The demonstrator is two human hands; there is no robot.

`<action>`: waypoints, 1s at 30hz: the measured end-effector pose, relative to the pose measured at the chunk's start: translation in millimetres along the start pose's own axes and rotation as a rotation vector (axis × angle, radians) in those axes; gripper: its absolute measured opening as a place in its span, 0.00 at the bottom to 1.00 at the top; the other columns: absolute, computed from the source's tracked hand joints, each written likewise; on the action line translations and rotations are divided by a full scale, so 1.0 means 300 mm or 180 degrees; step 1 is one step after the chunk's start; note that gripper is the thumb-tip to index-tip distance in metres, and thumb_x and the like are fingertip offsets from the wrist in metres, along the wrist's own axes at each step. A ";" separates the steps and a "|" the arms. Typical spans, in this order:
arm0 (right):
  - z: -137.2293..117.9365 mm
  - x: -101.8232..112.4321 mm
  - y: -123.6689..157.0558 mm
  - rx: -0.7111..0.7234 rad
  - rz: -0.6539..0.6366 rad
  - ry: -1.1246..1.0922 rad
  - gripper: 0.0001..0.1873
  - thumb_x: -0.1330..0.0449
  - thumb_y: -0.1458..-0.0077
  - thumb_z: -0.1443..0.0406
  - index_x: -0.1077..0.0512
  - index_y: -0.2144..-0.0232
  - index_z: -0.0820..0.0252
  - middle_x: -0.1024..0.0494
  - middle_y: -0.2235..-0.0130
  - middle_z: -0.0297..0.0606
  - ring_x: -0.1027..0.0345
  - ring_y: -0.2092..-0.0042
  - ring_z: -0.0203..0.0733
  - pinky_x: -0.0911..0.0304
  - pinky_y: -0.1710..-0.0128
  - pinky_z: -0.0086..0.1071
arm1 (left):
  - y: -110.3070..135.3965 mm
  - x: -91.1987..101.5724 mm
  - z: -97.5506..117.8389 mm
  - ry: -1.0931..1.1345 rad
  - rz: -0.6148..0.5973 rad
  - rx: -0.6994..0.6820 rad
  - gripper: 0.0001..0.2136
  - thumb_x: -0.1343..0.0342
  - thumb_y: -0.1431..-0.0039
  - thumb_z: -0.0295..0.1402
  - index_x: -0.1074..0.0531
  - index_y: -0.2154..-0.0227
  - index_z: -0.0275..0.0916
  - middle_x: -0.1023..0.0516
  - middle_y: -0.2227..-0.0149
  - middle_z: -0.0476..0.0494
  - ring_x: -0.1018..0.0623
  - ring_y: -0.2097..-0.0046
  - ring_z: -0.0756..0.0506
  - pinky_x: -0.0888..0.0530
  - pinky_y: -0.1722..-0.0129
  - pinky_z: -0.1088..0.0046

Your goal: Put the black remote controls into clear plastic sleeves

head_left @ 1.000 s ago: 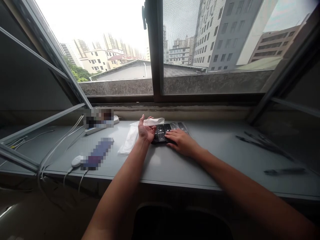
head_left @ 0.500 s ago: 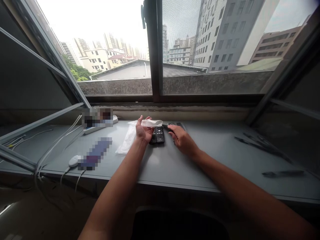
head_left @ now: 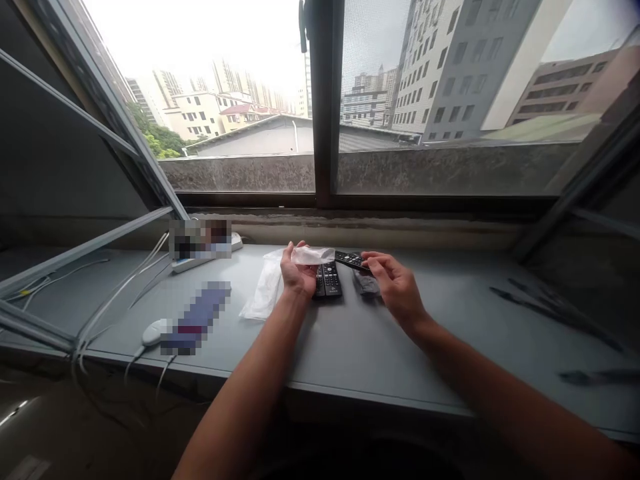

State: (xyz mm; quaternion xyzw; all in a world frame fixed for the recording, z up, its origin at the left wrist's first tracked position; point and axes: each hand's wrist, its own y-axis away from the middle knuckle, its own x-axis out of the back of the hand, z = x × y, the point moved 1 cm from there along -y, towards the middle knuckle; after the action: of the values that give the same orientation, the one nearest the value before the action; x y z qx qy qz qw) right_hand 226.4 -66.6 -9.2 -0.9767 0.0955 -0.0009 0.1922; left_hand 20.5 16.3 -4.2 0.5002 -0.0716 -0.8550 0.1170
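Note:
My left hand (head_left: 299, 272) holds a translucent plastic sleeve (head_left: 313, 255) across its upturned palm. In my right hand (head_left: 393, 283) is a black remote control (head_left: 350, 259), pinched at its right end. The remote's other end meets the sleeve's right end; whether it is inside the opening I cannot tell. Below, further black remotes (head_left: 331, 280) lie side by side on the grey desk, partly covered by my left hand. Under my right hand sits a dark item in clear wrapping (head_left: 367, 283), its kind unclear. White plastic bags (head_left: 263, 293) lie left of my left hand.
A power strip (head_left: 205, 259) with cables is at the back left. A white round device (head_left: 155, 332) with a cord lies beside a blurred-out flat object (head_left: 197, 319). Dark cable-like items (head_left: 550, 313) lie at the right. Metal frames (head_left: 150, 167) flank the desk (head_left: 395, 353) before a window.
My right hand has drawn slightly right and turned, so the remote's button face shows more. The wrapped dark item is more visible. The whole view has shifted a little.

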 end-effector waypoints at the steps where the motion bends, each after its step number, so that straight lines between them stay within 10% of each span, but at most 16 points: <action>1: 0.002 -0.001 0.000 -0.0182 0.0003 -0.0240 0.18 0.30 0.36 0.47 0.15 0.60 0.55 0.18 0.41 0.44 0.20 0.46 0.50 0.25 0.39 0.48 | 0.002 -0.001 -0.004 0.0083 0.0020 -0.0027 0.12 0.40 0.30 0.41 0.21 0.58 0.36 0.20 0.63 0.43 0.20 0.67 0.48 0.21 0.66 0.72; 6: -0.006 0.005 0.013 -0.0943 -0.0064 -0.1103 0.13 0.21 0.44 0.56 0.17 0.64 0.55 0.19 0.37 0.41 0.20 0.44 0.48 0.28 0.33 0.47 | 0.020 -0.006 -0.006 0.0438 0.0162 0.0015 0.13 0.41 0.30 0.42 0.21 0.59 0.36 0.21 0.63 0.43 0.20 0.66 0.47 0.23 0.65 0.71; 12: -0.055 0.007 0.025 -0.1322 -0.0389 -0.1820 0.32 0.24 0.41 0.64 0.26 0.37 0.46 0.16 0.42 0.38 0.20 0.41 0.43 0.26 0.35 0.39 | 0.034 -0.003 -0.018 0.0365 0.0202 0.0070 0.13 0.41 0.32 0.43 0.20 0.58 0.37 0.22 0.64 0.43 0.21 0.66 0.46 0.22 0.60 0.67; 23: -0.024 -0.037 0.051 -0.2144 -0.1269 -0.2512 0.09 0.31 0.35 0.64 0.21 0.53 0.59 0.18 0.52 0.43 0.28 0.66 0.36 0.35 0.75 0.26 | 0.010 0.009 0.023 0.0003 -0.0088 -0.0508 0.15 0.35 0.37 0.44 0.19 0.56 0.36 0.23 0.65 0.44 0.24 0.67 0.47 0.27 0.65 0.72; 30: -0.031 -0.038 0.025 -0.2374 -0.1225 -0.2872 0.19 0.50 0.21 0.57 0.22 0.51 0.61 0.21 0.62 0.42 0.34 0.71 0.37 0.37 0.79 0.27 | -0.008 0.022 0.022 -0.0019 -0.0553 -0.0388 0.18 0.33 0.38 0.45 0.20 0.54 0.36 0.21 0.61 0.40 0.22 0.63 0.45 0.25 0.60 0.69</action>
State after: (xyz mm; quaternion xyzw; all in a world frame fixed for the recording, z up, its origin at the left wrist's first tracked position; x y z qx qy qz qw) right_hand 213.5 -74.7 -3.1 -0.8819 -0.1794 0.4113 -0.1444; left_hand 11.4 16.9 -7.1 0.4940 0.0238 -0.8661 0.0725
